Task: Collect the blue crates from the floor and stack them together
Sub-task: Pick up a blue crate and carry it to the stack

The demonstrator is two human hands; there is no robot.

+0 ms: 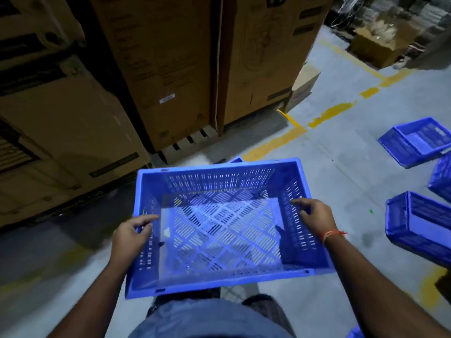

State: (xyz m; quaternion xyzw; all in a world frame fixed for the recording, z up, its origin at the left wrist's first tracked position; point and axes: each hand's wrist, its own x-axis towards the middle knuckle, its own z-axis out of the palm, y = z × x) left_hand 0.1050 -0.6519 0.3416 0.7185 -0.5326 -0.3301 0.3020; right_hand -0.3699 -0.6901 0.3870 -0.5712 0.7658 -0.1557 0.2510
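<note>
Four blue crates clearly visible. One held crate [219,225] between both hands: left hand [133,234] grips its left wall, right hand [314,218] grips right wall. Three floor crates [415,140] beyond right hand, two cut off by the frame edge.

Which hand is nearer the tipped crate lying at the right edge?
Right. The right hand grips the held crate on the side facing the tipped crate; the left hand grips its far side.

The crate [219,225] covers the fingers of both hands under its rims and most of another blue piece [236,159] behind it. Three crates at right [415,142] [443,179] [419,225] are cut by the edge. Carton print [156,59] is too blurred to read.
</note>
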